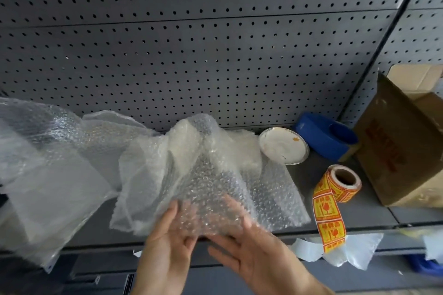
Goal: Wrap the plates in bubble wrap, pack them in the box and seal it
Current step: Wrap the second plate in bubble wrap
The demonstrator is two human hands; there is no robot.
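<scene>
Bubble wrap [203,175] bunches, dimpled, translucent.

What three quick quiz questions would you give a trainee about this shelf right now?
1. True or false: the plate is already covered in bubble wrap.
2. Multiple choice: what sits between the plate and the cardboard box? A) a blue tape dispenser B) a pair of scissors C) a marker pen
3. Short answer: which touches the bubble wrap, the left hand, the right hand, or both?

Key:
1. False. The plate lies bare, beside the wrap.
2. A.
3. Both, at the wrap's near edge.
</scene>
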